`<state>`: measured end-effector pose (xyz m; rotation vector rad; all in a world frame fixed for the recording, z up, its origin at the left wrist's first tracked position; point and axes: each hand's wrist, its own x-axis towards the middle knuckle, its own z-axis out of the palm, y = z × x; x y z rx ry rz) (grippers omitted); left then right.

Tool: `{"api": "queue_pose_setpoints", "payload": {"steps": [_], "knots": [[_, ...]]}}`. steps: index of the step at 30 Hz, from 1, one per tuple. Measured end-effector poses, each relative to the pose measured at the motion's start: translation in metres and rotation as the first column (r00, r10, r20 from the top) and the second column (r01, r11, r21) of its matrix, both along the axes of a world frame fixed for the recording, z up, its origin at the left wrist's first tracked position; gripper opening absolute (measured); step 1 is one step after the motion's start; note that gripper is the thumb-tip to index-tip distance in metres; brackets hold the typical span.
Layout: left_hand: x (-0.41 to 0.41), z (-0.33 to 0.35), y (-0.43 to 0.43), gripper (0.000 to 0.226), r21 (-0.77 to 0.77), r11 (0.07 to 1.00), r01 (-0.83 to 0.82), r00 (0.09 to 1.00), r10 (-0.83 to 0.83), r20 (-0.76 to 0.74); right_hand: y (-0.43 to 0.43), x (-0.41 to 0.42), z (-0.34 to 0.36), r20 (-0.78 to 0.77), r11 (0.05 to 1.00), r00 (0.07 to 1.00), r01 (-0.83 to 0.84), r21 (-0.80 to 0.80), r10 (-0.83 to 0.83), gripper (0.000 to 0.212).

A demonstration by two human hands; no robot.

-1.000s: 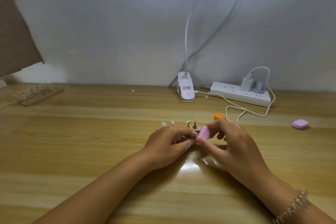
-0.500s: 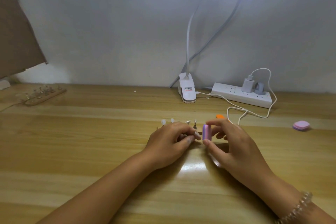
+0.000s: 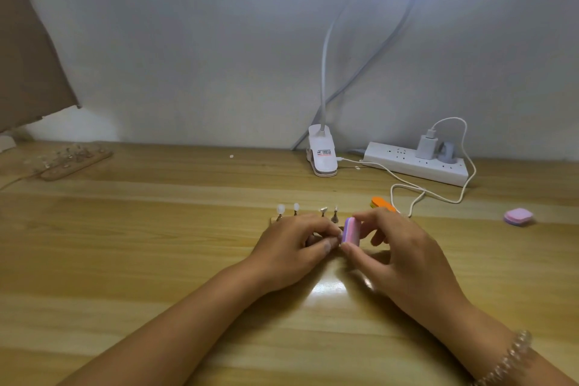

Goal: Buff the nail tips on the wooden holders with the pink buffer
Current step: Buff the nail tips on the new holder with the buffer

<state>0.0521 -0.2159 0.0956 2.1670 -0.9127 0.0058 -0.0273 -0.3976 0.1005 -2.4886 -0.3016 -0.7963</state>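
Fingers of the right hand pinch the pink buffer against a nail tip hidden inside the left hand's closed grip; hard strokes could likely unseat it.

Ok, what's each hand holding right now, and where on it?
Right hand pinches the pink buffer by its ends, thumb below, fingers on top. Left hand pinches something small at its fingertips beside the buffer; the fingers hide it.
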Motion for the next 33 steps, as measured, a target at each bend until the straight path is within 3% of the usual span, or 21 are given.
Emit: {"api": "queue_pose_setpoints", "payload": {"steps": [2, 6, 10, 14, 18, 22, 26, 33], "knots": [[0.0000, 0.0005, 0.0003, 0.021, 0.009, 1.000, 0.000, 1.000, 0.000, -0.007, 0.0035, -0.0016, 0.0001, -0.005, 0.998, 0.999, -0.040, -0.047, 0.040, 0.029], [-0.0006, 0.0010, -0.0009, 0.018, 0.007, 1.000, -0.004, 1.000, 0.004, -0.009, -0.0019, 0.0027, 0.0012, -0.010, 0.995, 1.000, 0.028, 0.099, -0.027, 0.030], [-0.0009, 0.0002, 0.0007, 0.023, 0.010, 1.000, 0.007, 1.000, -0.007, -0.022, 0.0042, -0.0020, 0.0021, -0.004, 0.999, 0.999, -0.046, -0.005, 0.046, 0.034], [-0.0008, -0.0003, 0.0001, 0.019, -0.006, 1.000, -0.002, 1.000, 0.001, -0.025, -0.0031, 0.0024, 0.0001, -0.044, 0.990, 0.999, 0.008, 0.141, -0.002, 0.028], [-0.0012, 0.0003, 0.0008, 0.023, 0.003, 1.000, 0.009, 1.000, -0.009, -0.029, 0.0034, -0.0017, 0.0020, -0.044, 0.998, 0.997, -0.058, 0.039, 0.060, 0.031], [-0.0016, 0.0001, -0.0009, 0.018, -0.053, 0.999, 0.003, 1.000, -0.005, -0.029, -0.0047, 0.0038, -0.0010, -0.088, 0.987, 0.996, 0.009, 0.162, 0.006, 0.026], [-0.0021, 0.0009, -0.0003, 0.008, -0.146, 0.989, -0.001, 0.999, -0.006, -0.048, -0.0013, 0.0026, -0.0007, -0.049, 0.992, 0.999, -0.015, 0.128, 0.021, 0.027], [-0.0020, 0.0017, 0.0006, 0.016, -0.059, 0.998, 0.023, 0.999, -0.026, -0.041, 0.0033, -0.0012, 0.0028, -0.032, 0.993, 0.996, -0.082, 0.086, 0.085, 0.032]]}}
